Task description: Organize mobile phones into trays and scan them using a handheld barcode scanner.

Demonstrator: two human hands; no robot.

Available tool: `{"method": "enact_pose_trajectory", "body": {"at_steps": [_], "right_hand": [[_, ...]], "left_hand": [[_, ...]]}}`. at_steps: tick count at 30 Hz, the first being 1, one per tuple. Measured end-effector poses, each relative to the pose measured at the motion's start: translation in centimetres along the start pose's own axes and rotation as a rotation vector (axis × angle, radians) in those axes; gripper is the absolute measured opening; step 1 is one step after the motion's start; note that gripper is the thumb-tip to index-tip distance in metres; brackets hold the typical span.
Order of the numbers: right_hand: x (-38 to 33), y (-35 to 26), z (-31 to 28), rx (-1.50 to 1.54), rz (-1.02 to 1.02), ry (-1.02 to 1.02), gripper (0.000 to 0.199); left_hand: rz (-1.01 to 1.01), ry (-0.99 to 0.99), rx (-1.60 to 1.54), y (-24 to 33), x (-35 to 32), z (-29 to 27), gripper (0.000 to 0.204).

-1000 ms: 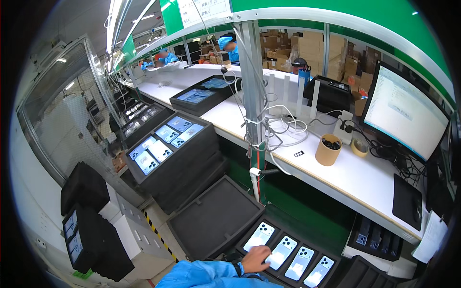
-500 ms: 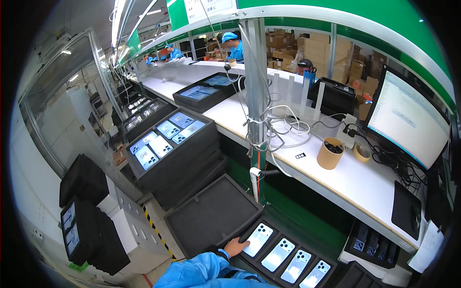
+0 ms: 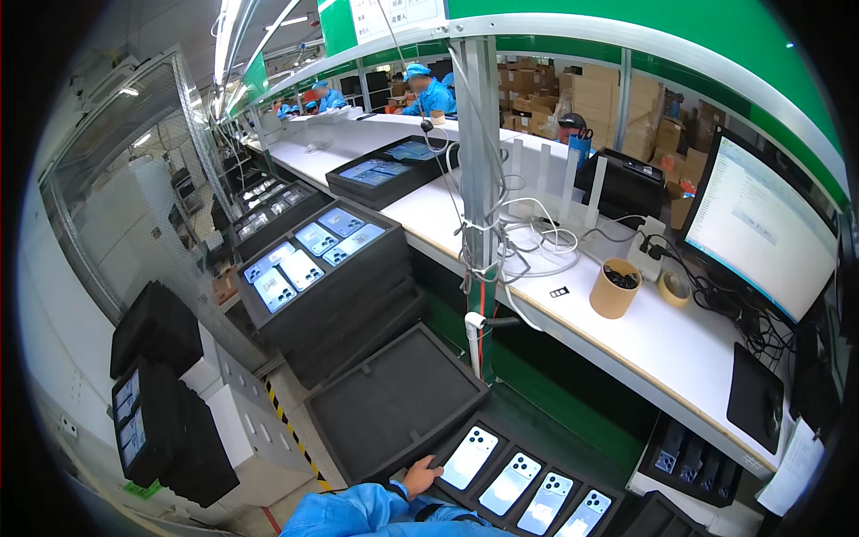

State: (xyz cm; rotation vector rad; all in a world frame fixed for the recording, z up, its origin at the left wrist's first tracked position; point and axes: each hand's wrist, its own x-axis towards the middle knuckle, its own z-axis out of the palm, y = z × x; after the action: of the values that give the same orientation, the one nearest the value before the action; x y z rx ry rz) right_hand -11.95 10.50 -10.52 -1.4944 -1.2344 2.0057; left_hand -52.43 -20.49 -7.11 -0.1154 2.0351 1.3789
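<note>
Far left, and well apart from the four-slot tray [image 3: 489, 469] I'm steering by, I've got a stack of dark trays [image 3: 199, 447]. Moving right, there's a taller black stack [image 3: 358, 277] beyond that tray's left end, phones glinting on top, and nearer, a wide black tray [image 3: 394, 401] just off its upper left corner.

Here's the action: my left hand [image 3: 419, 477] is at the tray's left rim, fingers curled and touching; from up here I can't tell whether they're clamped on it or only resting. My right hand is out of view. In the slots lie four pale phones [image 3: 506, 488], side by side, camera lenses facing up. I'd judge each one light, stiff and slick, with glass that could crack if dropped: take it by the long edges, clear of the lenses. The tray itself looks like foam, light and a little soft, so I'd want support under both ends.

On to the right: above and right of the tray, the white surface [image 3: 662, 358] carries a brown cup [image 3: 615, 291] and, farthest over, a monitor [image 3: 756, 224].
</note>
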Motion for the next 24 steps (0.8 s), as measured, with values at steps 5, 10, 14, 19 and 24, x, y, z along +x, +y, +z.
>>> {"method": "enact_pose_trajectory", "body": {"at_steps": [5,10,14,19,24], "right_hand": [[-2.7,-3.7,1.9,-0.264,0.028,0.076,0.045],[-1.3,-0.4,0.3,-0.128,-0.060,0.053,0.071],[-3.5,-3.2,1.9,-0.153,-0.027,0.192,0.074],[-6.9,-11.4,1.2,0.192,-0.086,0.864,0.077],[-4.4,-11.4,-7.5,0.498,-0.015,1.094,0.089]], "left_hand": [[-0.053,0.032,0.111,3.8,-1.8,0.3,0.056],[0.024,0.102,0.052,2.4,-1.1,0.3,0.056],[0.079,0.167,0.085,2.5,-0.2,0.9,0.057],[0.036,0.114,0.394,4.9,-0.6,0.9,0.062],[0.050,0.046,0.462,5.1,-0.5,0.0,0.064]]}}
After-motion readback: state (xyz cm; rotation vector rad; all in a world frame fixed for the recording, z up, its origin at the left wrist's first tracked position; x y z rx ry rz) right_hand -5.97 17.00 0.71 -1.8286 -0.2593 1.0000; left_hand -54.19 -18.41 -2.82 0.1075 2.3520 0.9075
